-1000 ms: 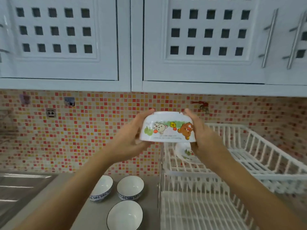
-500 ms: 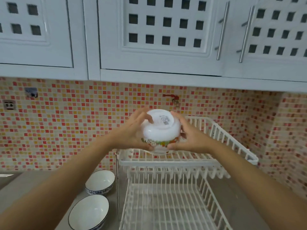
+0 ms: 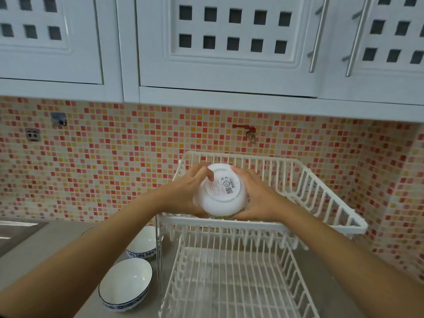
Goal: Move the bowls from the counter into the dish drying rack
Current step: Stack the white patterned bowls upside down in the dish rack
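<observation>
A white bowl (image 3: 221, 191) is upside down, its labelled base facing me, inside the front left of the upper tier of the white two-tier dish rack (image 3: 321, 198). My left hand (image 3: 189, 191) grips its left side and my right hand (image 3: 254, 198) its right side. Whether the bowl touches the rack wires is hidden by my hands. Two blue-rimmed white bowls stand upright on the grey counter left of the rack: one near (image 3: 125, 284), one farther back (image 3: 143, 243). A third bowl's rim peeks out behind my left forearm.
The rack's lower tier (image 3: 231, 283) holds nothing. A sink edge (image 3: 13, 232) lies at the far left. A red tap (image 3: 249, 131) sticks out of the mosaic wall behind the rack. White cupboards (image 3: 229, 42) hang overhead.
Both hands have carried the bowl down and forward from above the rack into its upper tier, tilting its base toward me. My view has shifted so the rack appears more centred.
</observation>
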The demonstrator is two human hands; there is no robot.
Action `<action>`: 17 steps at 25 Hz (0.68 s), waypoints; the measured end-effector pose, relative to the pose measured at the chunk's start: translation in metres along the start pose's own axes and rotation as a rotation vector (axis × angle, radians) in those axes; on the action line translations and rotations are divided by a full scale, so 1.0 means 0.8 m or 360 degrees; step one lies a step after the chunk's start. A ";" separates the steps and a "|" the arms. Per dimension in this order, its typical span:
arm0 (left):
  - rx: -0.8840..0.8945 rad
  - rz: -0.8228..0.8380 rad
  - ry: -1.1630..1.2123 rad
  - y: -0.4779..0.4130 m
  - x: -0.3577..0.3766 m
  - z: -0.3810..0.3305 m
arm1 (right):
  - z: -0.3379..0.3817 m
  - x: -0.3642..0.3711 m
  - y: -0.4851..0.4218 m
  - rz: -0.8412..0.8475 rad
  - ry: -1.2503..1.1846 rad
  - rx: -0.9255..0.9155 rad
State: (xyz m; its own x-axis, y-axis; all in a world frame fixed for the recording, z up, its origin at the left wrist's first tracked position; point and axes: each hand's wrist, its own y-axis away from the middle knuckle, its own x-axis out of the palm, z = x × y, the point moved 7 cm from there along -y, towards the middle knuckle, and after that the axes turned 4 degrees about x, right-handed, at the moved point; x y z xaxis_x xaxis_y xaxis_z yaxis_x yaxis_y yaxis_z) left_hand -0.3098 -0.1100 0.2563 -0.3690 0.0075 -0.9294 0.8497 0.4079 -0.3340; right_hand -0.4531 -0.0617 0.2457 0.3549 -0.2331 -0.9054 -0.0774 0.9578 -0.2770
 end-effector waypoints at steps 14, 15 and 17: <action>-0.0149 0.0146 0.0004 0.013 -0.018 0.001 | 0.008 -0.014 0.012 0.0205 -0.0005 0.0084; -0.0145 0.0087 -0.0021 0.018 -0.030 0.002 | 0.021 -0.021 0.014 0.0160 -0.0028 0.0065; -0.0155 -0.0066 -0.0069 0.032 -0.056 0.008 | 0.057 -0.033 0.015 -0.0017 -0.0075 0.0004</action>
State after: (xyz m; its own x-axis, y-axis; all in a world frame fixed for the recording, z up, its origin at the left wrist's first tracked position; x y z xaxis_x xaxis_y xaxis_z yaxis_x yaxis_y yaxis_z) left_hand -0.2693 -0.1059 0.2889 -0.3847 -0.0501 -0.9217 0.7925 0.4940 -0.3576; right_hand -0.4210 -0.0367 0.2808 0.3993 -0.2351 -0.8862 -0.0709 0.9557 -0.2855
